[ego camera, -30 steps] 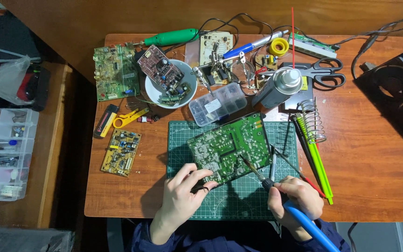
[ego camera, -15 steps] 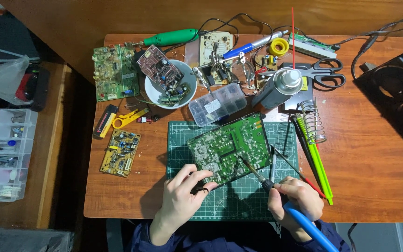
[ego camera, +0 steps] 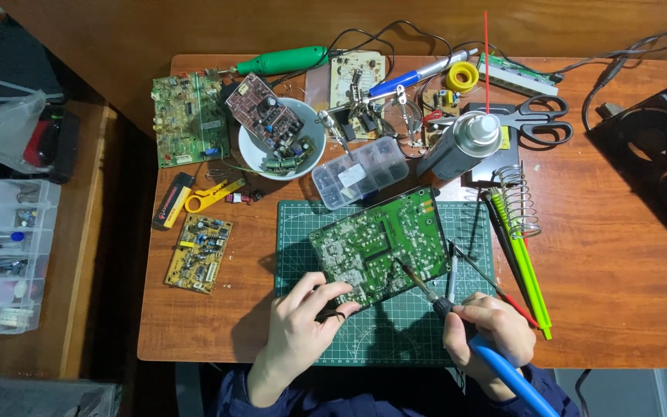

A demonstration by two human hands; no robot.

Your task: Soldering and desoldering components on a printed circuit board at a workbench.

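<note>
A green circuit board [ego camera: 380, 245] lies solder side up on a dark green cutting mat [ego camera: 303, 224]. My left hand [ego camera: 303, 328] grips the board's near left corner with thumb and fingers. My right hand [ego camera: 488, 332] holds a soldering iron [ego camera: 503, 367] with a blue handle; its tip touches the board's near right part. Tweezers [ego camera: 452, 270] lie on the mat just beyond my right hand.
A white bowl [ego camera: 281, 139] holds parts and a small board. Around it sit other circuit boards [ego camera: 188, 117], a clear parts box [ego camera: 360, 171], a spray can [ego camera: 461, 143], scissors [ego camera: 542, 123], a coil iron stand [ego camera: 519, 202], green and red tools [ego camera: 523, 259] and a black fan [ego camera: 658, 154].
</note>
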